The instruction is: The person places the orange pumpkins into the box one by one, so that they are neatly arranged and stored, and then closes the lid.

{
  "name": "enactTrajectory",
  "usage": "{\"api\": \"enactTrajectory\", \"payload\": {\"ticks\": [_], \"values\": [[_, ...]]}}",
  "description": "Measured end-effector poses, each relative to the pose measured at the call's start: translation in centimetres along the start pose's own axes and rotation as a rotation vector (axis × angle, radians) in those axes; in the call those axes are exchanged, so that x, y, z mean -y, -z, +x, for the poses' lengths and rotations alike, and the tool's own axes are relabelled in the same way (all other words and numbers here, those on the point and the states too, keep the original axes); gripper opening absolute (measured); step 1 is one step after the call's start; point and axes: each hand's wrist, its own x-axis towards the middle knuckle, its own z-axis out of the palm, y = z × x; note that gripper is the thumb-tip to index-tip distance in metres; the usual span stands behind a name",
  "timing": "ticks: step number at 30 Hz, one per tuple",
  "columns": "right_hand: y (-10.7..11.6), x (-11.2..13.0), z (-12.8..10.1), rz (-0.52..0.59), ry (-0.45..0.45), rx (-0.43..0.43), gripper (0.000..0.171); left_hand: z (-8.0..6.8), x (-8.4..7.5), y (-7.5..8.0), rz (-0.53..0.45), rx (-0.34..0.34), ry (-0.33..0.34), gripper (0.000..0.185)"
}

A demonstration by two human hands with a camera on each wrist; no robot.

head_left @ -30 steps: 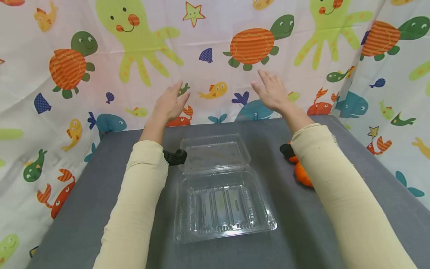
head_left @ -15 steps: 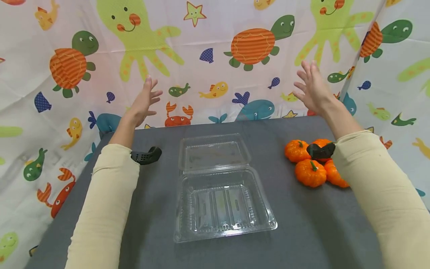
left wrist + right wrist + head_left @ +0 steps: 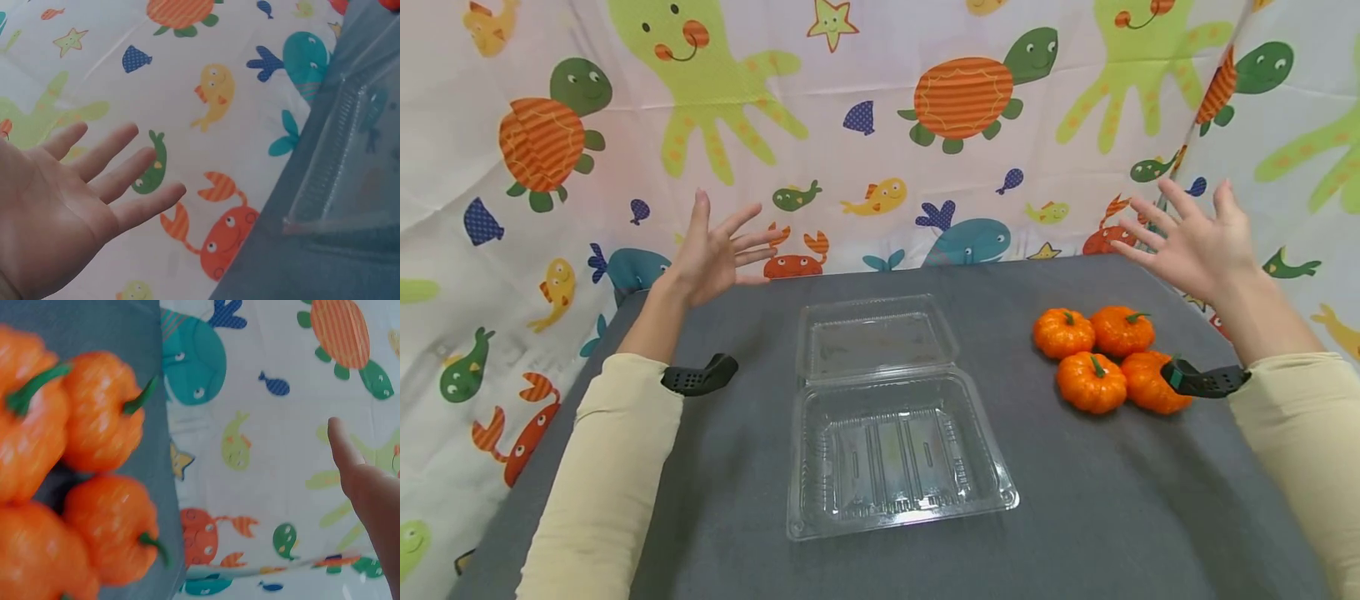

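Left hand point(image 3: 711, 257) and right hand point(image 3: 1201, 250) hang raised, each grip spread wide. The box point(image 3: 891, 467) lies mid-worktop point(image 3: 1030, 500); a gap separates it from four pumpkins point(image 3: 1092, 388) near the far right corner.

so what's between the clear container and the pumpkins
Only grey tabletop lies between the clear container and the orange pumpkins; the head view shows that stretch bare.

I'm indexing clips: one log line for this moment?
left hand: raised, empty; right hand: raised, empty; clear container: open; four pumpkins: on table
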Motion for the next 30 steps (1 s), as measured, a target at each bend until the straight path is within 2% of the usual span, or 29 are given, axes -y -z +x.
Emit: {"api": "enactTrajectory", "payload": {"ticks": [6,13,19,22,27,29,30], "values": [[3.0,0.6,-3.1,0.040,0.010,0.000,0.060,-1.5,1.9,0.9,-0.022,0.035,0.028,0.085],[6.4,1.6,-6.6,0.070,0.023,-0.024,0.060,-3.7,5.0,2.2,-0.010,0.138,0.094,0.090],[8.9,1.9,-9.3,0.083,0.010,0.034,0.058,-4.5,8.2,1.7,-0.001,0.180,0.153,0.088],[11.7,3.1,-10.1,0.092,0.001,0.039,0.059,-4.8,9.6,0.9,0.006,0.200,0.181,0.084],[20.5,6.2,-10.8,-0.035,-0.050,0.145,0.068,-5.6,11.2,-0.3,0.090,0.217,0.213,0.072],[22.8,6.6,-11.2,-0.084,-0.073,0.173,0.070,-6.0,11.6,-0.8,0.123,0.220,0.222,0.069],[23.2,6.5,-11.5,-0.087,-0.087,0.169,0.069,-6.1,11.8,-1.0,0.137,0.220,0.223,0.068]]}}
